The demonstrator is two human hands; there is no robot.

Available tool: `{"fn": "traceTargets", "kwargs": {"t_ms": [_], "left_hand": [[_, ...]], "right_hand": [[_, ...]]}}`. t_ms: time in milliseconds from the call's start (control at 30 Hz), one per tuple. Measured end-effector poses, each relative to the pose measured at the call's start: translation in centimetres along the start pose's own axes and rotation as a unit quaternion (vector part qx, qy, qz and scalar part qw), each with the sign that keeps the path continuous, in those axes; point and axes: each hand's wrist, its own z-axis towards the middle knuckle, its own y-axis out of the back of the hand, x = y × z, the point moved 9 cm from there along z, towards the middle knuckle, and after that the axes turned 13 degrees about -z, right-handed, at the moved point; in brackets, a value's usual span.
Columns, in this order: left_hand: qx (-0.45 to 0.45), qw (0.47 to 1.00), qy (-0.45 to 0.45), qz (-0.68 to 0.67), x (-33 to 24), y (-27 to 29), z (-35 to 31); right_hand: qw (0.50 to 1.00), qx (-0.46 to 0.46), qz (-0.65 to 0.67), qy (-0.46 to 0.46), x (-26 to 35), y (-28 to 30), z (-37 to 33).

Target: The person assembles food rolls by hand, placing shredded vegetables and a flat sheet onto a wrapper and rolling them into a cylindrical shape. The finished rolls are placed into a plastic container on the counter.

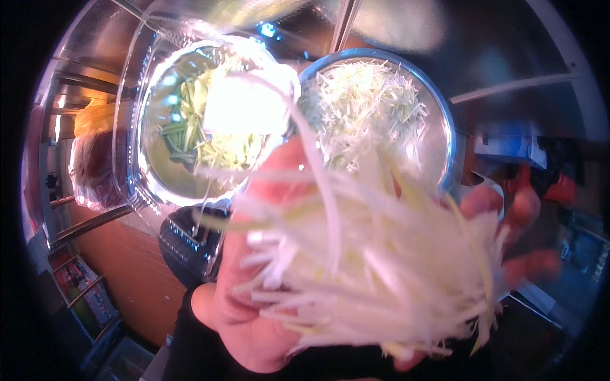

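A large loose bundle of shredded vegetable (pixel 381 260), in thin white strips with some yellow-green edges, fills the lower middle close up. My left hand (pixel 254 324) reaches in from the lower left and cradles it. The thumb side lies along the bundle's left, and blurred, spread fingers show beyond its right edge. Most of the palm is hidden under the strips. A scrap of skin below the bundle is too covered to place. My right hand cannot be made out. Behind stands a round metal bowl (pixel 450 136), partly filled with similar white shreds (pixel 368 95).
Left of that bowl, another round container (pixel 149 149) holds yellow-green and dark green strips (pixel 187 120) under strong glare. A yellow-and-clear bag (pixel 95 159) sits far left above a reddish-brown floor (pixel 127 267). A blue-and-white box (pixel 508 149) is at the right.
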Motion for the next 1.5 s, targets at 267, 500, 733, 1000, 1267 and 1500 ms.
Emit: {"fn": "traceTargets", "kwargs": {"t_ms": [267, 500, 733, 1000, 1267, 1500], "left_hand": [[0.03, 0.998, 0.013, 0.049, -0.5, -1.4, 2.1], [-0.112, 0.991, 0.047, -0.063, 2.6, 3.7, 6.8], [-0.094, 0.992, -0.056, -0.069, 0.9, 5.7, 9.6], [-0.035, 0.998, 0.05, -0.028, 5.4, 5.3, 9.6], [-0.029, 0.999, -0.016, 0.003, 6.9, 6.2, 10.0], [-0.036, 0.994, 0.1, 0.027, 8.4, 6.2, 10.3]], "right_hand": [[0.983, 0.084, -0.163, -0.011, 1.6, -1.6, 1.4], [0.937, 0.159, -0.303, -0.066, -2.2, -0.5, 2.5], [0.895, 0.205, -0.374, -0.133, -6.6, 5.3, 2.6], [0.963, 0.082, -0.196, -0.168, -8.7, 2.6, 3.0], [0.948, 0.12, -0.282, -0.084, -9.3, -0.1, 2.1], [0.8, 0.232, -0.508, -0.217, -12.8, 1.5, 4.6]]}}
